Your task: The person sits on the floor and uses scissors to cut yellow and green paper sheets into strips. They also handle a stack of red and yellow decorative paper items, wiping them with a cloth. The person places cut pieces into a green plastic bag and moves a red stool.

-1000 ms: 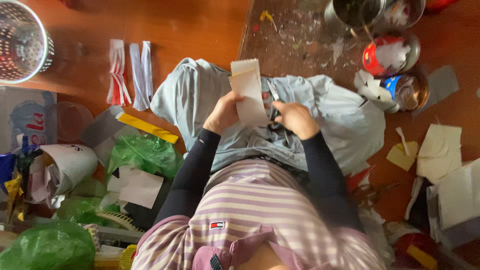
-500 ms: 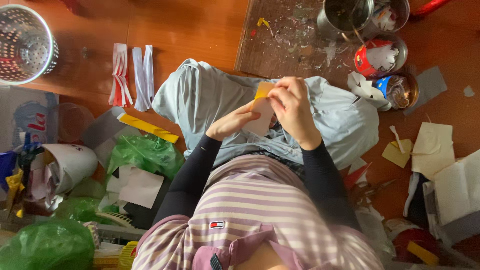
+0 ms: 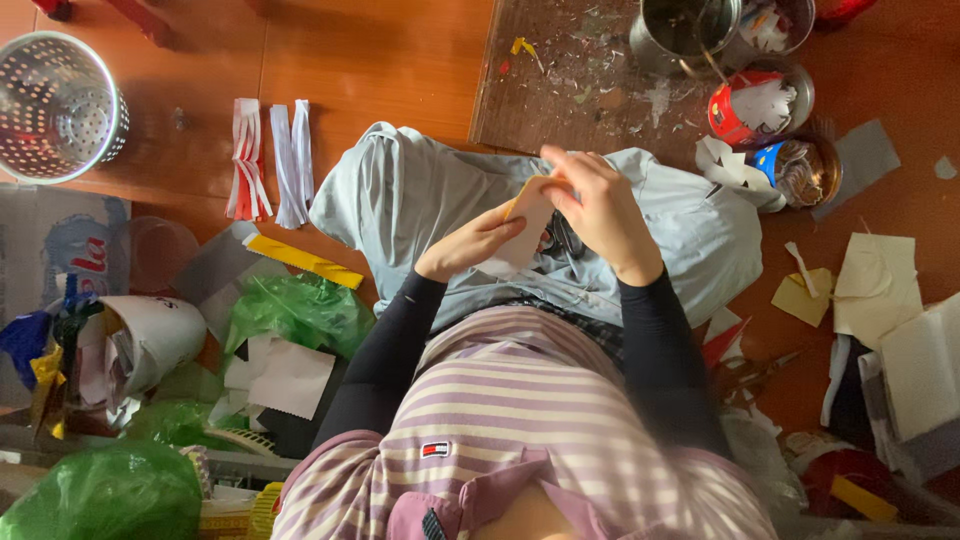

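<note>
Paper piece, white with a yellow edge at its top, sits over our lap near the middle of the view, held between both our hands. Our left hand pinches its lower left edge, fingers curled closed on it. Our right hand closes over its upper right side, thumb and fingers folded around the yellow edge. Just beneath the right hand we see something dark, perhaps scissors, but we cannot tell for sure.

At twelve o'clock from the paper lies a brown paint-flecked board on the wooden floor. At one to two o'clock stand a metal pot and a red tin stuffed with white paper scraps. At ten o'clock lie fringed strips of red and white paper, and further out a perforated metal basket. At eight o'clock sit a yellow strip and a green plastic bag. At three o'clock, cream paper sheets lie well apart from the hands.
</note>
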